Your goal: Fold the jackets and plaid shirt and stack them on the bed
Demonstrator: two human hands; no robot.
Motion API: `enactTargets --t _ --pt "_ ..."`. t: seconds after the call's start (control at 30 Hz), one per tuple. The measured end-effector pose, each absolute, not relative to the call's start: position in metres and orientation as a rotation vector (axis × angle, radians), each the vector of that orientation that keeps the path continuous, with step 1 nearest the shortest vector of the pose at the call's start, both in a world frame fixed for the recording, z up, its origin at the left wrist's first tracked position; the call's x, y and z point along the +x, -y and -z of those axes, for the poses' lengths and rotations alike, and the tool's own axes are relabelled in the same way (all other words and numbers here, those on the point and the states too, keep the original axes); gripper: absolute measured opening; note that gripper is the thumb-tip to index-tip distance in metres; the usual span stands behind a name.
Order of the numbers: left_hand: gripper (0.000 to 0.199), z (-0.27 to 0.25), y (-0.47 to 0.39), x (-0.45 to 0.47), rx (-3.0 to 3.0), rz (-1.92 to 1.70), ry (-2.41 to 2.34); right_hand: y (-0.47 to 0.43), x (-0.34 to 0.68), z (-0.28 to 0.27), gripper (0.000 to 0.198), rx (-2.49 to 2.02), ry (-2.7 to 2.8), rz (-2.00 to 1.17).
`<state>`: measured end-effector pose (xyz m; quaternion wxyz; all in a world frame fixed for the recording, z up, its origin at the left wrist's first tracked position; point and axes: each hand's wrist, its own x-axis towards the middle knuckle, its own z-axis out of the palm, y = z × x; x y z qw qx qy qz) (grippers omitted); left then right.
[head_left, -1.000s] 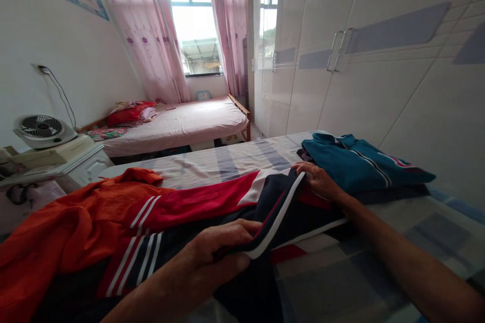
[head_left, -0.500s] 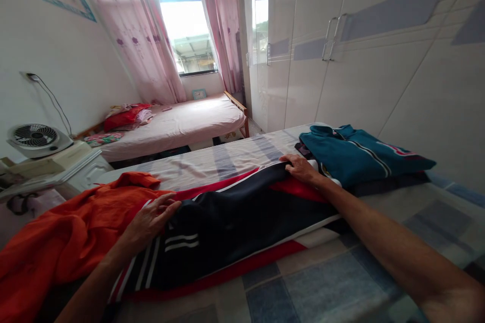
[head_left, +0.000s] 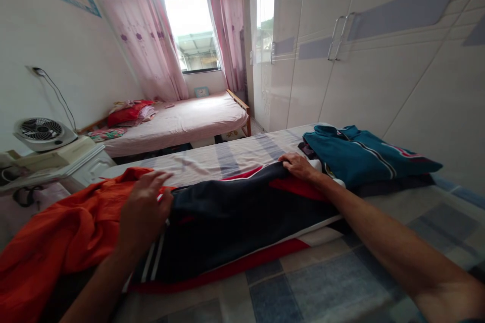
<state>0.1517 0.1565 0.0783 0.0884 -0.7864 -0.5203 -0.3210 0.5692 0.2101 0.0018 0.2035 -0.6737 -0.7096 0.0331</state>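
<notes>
A navy tracksuit garment (head_left: 235,222) with red panels and white stripes lies stretched across the bed in front of me. My right hand (head_left: 299,166) has its fingers curled over the far edge, near the garment's right end. Over the left end hovers my left hand (head_left: 146,207), somewhat blurred, thumb and fingers apart with nothing in them. It covers part of the white-striped end. An orange garment (head_left: 87,212) lies loosely beside it on the left. To the right, a folded teal zip jacket (head_left: 356,154) rests on darker clothing.
The bed under the clothes has a blue-and-beige patchwork sheet (head_left: 310,282). A small fan (head_left: 43,131) stands on a cabinet at the left. Beyond is a second bed (head_left: 189,121) with a pink sheet by the window. A white wardrobe (head_left: 348,91) runs along the right.
My left hand has lifted off the striped end of the navy garment, with that end shifting under it. My right hand stays at the far edge. The view has turned slightly left.
</notes>
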Motion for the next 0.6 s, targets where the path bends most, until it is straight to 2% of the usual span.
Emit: enactTargets --t 0.17,0.27,0.4,0.6 --pt "0.022 -0.044 -0.119 0.247 -2.823 0.530 0.911 -0.207 0.555 -0.006 0.028 -1.761 2.098 -0.123" --pt "0.025 -0.030 -0.122 0.294 -2.745 0.410 0.865 -0.210 0.552 -0.007 0.022 -1.785 2.052 -0.124" --pt "0.012 -0.028 -0.142 0.318 -2.656 0.388 0.924 -0.213 0.552 -0.007 0.021 -1.785 1.999 -0.128" --pt "0.020 -0.029 -0.126 0.321 -2.653 0.524 0.826 -0.216 0.555 -0.012 0.026 -1.844 1.842 -0.094"
